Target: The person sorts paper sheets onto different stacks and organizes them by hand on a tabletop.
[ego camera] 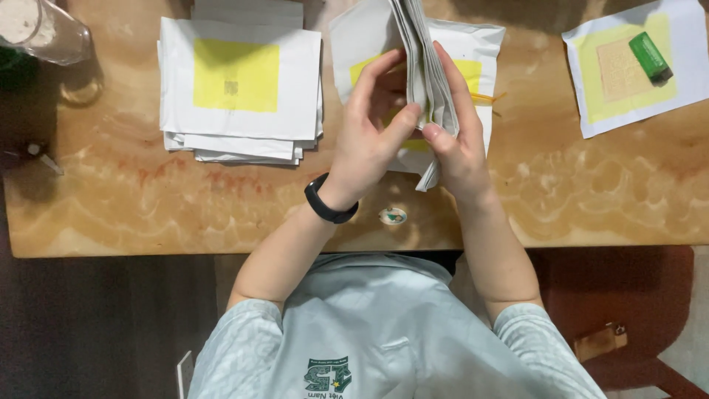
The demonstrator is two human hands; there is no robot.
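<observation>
Wooden table (pixel 148 214): both hands, L (pixel 369 140) & R (pixel 461 148), pinch paper bundle (pixel 425 66) upright nr front edge.

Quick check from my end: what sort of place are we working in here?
Probably a small packing or sorting desk: a wooden table, a stack of white-and-yellow envelopes, and both hands, left and right, holding another bundle.

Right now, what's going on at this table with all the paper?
A person at a wooden table holds a bundle of folded white sheets upright with both hands. The left hand presses its thumb against the bundle's edge, and the right hand grips it from the other side. A flat stack of white sheets with yellow squares lies to the left. To the right, a single sheet carries a small green object. A black band sits on the left wrist.
</observation>
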